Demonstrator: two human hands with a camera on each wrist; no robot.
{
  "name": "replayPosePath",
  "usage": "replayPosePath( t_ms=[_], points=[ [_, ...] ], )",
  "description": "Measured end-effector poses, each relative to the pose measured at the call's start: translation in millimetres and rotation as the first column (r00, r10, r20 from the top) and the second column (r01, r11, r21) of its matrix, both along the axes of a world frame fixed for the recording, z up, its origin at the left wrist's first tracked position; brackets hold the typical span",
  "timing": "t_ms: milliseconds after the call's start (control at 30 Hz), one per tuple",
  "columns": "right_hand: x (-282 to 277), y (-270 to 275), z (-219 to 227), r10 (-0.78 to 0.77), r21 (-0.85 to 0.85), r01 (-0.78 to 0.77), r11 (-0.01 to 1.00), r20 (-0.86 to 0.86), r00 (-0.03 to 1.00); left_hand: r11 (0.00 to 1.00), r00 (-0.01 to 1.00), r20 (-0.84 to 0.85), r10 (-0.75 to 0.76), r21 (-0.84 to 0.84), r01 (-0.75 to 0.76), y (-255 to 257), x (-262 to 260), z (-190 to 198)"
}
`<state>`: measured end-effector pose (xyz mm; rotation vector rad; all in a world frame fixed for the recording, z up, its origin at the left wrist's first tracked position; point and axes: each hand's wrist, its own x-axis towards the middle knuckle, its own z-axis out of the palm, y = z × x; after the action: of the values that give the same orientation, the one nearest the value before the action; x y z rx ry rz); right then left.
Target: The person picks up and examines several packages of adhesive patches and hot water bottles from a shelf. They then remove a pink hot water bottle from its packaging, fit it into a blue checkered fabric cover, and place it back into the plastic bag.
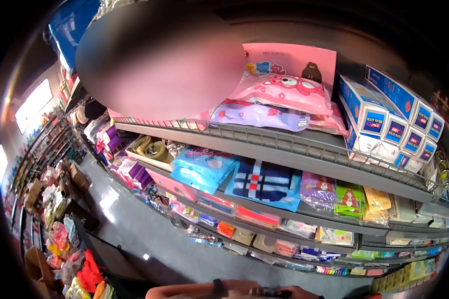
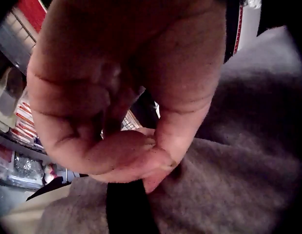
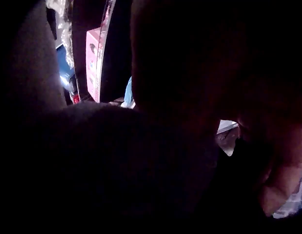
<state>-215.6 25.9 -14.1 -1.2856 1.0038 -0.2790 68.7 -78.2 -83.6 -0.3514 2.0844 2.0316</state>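
Observation:
At the bottom edge of the head view my left hand and right hand are close together, with a small dark object between them. The left wrist view shows my left hand with its fingers curled into a ring, thumb and fingertip meeting. A black strap runs down from those fingers, in front of grey cloth. In the right wrist view, my right hand is mostly in deep shadow, its lit fingers bent beside something black; I cannot tell what it holds.
Shelves in front carry pink and purple packs, blue-and-white boxes, a plaid folded cloth and blue bags. A wire rail edges the upper shelf. Cartons and bagged goods lie along the left of the aisle floor.

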Motion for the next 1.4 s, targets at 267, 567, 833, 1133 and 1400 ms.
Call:
replayPosePath(
  t_ms=[267, 567, 833, 1133, 1400],
  points=[
    [-59.9, -27.4, 13.3, 0.042, -0.434, -0.092, 0.896, -0.123, 0.991, 0.983, 0.986, 0.061, -0.156, 0.105, 0.150, -34.5, -31.8, 32.1],
    [-123.6, -1.9, -37.4, -0.312, -0.431, 0.055, 0.901, -0.554, 0.772, 0.939, 0.885, 0.348, 0.310, -0.260, -0.227, -62.7, -39.1, 7.8],
    [-140.8, -9.5, -37.3, -0.367, -0.527, 0.021, 0.849, -0.561, 0.742, 0.897, 0.549, 0.710, 0.441, -0.356, -0.261, -23.0, 66.2, -152.8],
    [-142.3, -16.7, -21.2, -0.390, -0.534, -0.026, 0.845, -0.649, 0.653, 0.952, 0.540, 0.798, 0.267, -0.130, -0.278, 27.4, 95.9, -192.4],
    [-122.6, -41.8, 74.1, -0.814, -0.840, 0.408, 0.357, -0.065, 0.577, 0.550, 0.781, 0.021, 0.625, -0.721, -0.421, -43.1, -0.2, -91.3]
  ],
)
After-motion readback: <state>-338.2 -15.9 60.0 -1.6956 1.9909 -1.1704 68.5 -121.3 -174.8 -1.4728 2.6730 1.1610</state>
